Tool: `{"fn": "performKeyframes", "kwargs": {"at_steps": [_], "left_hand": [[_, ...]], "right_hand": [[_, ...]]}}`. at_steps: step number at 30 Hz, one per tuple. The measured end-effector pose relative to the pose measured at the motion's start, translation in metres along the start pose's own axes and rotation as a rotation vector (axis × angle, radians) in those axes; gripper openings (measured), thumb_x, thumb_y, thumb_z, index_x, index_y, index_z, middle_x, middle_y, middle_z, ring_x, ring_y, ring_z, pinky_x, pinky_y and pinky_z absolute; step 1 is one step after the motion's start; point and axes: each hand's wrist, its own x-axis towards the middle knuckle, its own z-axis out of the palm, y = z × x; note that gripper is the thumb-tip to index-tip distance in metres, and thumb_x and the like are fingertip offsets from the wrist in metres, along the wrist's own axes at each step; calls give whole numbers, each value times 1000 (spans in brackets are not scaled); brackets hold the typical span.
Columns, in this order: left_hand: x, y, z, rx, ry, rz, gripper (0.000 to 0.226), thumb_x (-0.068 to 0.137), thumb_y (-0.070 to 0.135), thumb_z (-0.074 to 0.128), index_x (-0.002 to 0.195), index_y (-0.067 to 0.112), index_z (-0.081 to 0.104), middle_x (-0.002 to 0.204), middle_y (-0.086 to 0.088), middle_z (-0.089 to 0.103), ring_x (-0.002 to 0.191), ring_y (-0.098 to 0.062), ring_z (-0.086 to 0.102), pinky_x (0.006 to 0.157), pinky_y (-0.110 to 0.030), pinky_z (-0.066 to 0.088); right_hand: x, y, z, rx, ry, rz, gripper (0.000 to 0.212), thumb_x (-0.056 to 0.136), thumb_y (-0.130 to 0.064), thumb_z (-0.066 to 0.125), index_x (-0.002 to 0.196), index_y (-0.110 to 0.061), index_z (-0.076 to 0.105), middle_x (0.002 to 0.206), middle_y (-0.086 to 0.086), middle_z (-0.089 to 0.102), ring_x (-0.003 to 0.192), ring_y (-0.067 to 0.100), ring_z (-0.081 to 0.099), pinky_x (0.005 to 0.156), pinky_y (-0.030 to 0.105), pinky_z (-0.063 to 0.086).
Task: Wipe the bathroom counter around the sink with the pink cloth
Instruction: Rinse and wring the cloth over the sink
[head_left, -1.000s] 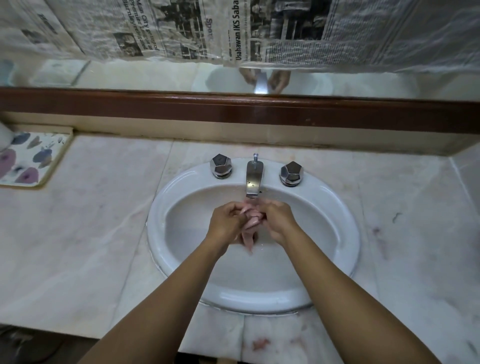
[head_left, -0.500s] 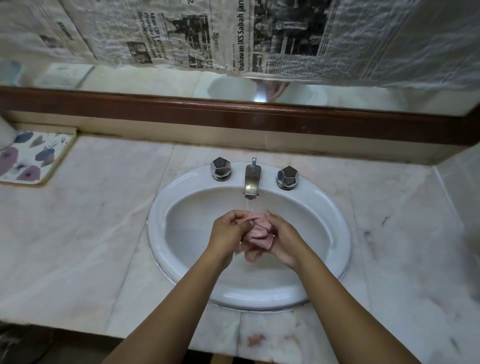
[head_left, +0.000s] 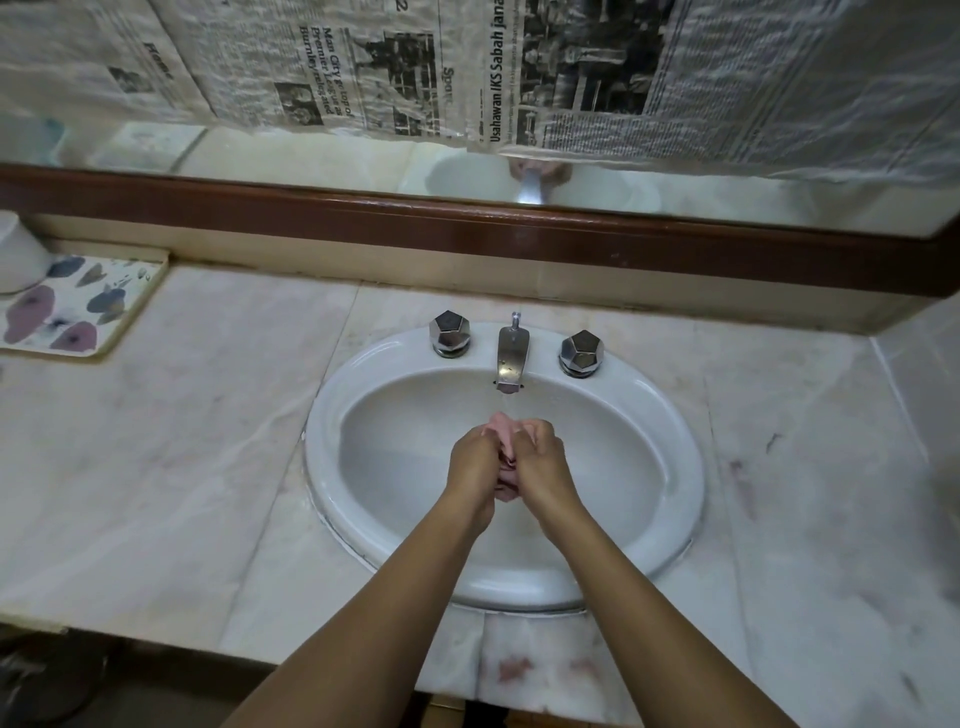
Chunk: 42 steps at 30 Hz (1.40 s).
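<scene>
I see both hands over the sink (head_left: 670, 431): left hand (head_left: 474, 465) and right hand (head_left: 543, 462) clench the pink cloth (head_left: 503, 430) bunched between them, just under the tap (head_left: 511, 356).

Glossy sink (head_left: 332, 415) (chrome faucet (head_left: 511, 358)), veined marble counter (head_left: 182, 441).

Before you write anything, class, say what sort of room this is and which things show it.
Most likely a bathroom: a white oval sink set into a marble counter, a chrome tap, and a mirror behind, partly covered with newspaper.
</scene>
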Motion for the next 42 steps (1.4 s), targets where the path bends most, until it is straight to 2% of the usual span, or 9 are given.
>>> {"fn": "performKeyframes", "kwargs": {"at_steps": [3, 9, 15, 19, 21, 26, 31, 36, 42], "left_hand": [[4, 4, 8, -168, 21, -40, 28, 82, 13, 39, 54, 17, 37, 53, -3, 43, 51, -20, 39, 51, -25, 31], [27, -8, 12, -127, 23, -62, 45, 109, 29, 38, 74, 18, 63, 66, 4, 69, 75, -15, 65, 78, -31, 50], [30, -11, 8, -13, 22, -49, 35, 104, 24, 38, 79, 15, 60, 78, -5, 66, 74, -21, 63, 57, -29, 49], [36, -5, 3, 6, 34, -13, 35, 107, 31, 37, 90, 10, 59, 75, -11, 64, 62, -24, 62, 50, -27, 47], [41, -6, 1, 8, 40, -2, 34, 108, 32, 40, 96, 9, 62, 81, -15, 69, 68, -26, 68, 55, -32, 54], [60, -4, 4, 100, 101, -1, 31, 100, 37, 48, 126, 22, 59, 126, -12, 65, 105, -28, 70, 63, -32, 56], [60, 10, 8, -219, -71, -371, 48, 104, 55, 43, 103, 16, 70, 82, -12, 77, 84, -29, 72, 76, -43, 58], [69, 10, 12, -230, -52, -250, 21, 94, 26, 70, 108, 10, 71, 82, -14, 74, 66, -27, 70, 64, -33, 57], [68, 15, 17, -179, -103, -89, 28, 101, 7, 50, 100, 10, 78, 58, -14, 49, 49, -24, 47, 50, -35, 42]], "right_hand": [[-1, -4, 13, -125, 55, -84, 24, 106, -29, 41, 84, -24, 50, 92, 7, 66, 84, 28, 68, 65, 37, 54], [6, -1, 15, -129, 68, 59, 30, 106, -38, 38, 86, -20, 52, 89, 1, 66, 81, 17, 63, 60, 30, 43], [8, 6, 13, -123, 58, 95, 32, 103, -39, 38, 87, -17, 56, 88, 12, 70, 71, 28, 67, 53, 32, 53], [24, 8, 5, -36, 33, 99, 42, 100, -49, 52, 123, -14, 56, 114, 8, 69, 97, 26, 70, 63, 31, 58], [35, 8, 2, 127, -52, 234, 56, 96, -58, 55, 123, -9, 60, 94, 11, 73, 83, 29, 73, 66, 41, 59], [53, 3, 0, 402, -23, 312, 26, 103, -16, 53, 122, -6, 66, 93, 25, 70, 56, 21, 62, 51, 26, 51], [50, 4, -2, -7, -37, 118, 17, 95, -20, 60, 107, -20, 71, 103, 7, 77, 89, 22, 73, 76, 34, 59], [34, 10, -24, -200, -186, -6, 35, 86, -46, 68, 117, -31, 64, 118, -8, 69, 111, 12, 66, 98, 42, 57], [66, -22, -69, -537, 99, -309, 35, 95, -19, 69, 130, -16, 65, 131, 4, 64, 123, 23, 58, 103, 31, 44]]}}
